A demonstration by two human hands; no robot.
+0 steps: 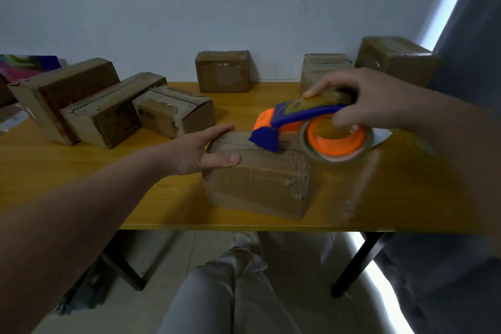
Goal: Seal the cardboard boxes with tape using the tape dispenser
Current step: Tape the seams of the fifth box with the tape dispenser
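Left hand [206, 149], spread, is bracing the cardboard box [260, 190]; right hand [366, 100] is gripping the tape dispenser [295, 119] atop it. Sealing is seemingly just beginning.

A worn brown cardboard box [257, 184] sits near the front edge, the blue-and-orange plastic tape dispenser [306, 127] touching its top.
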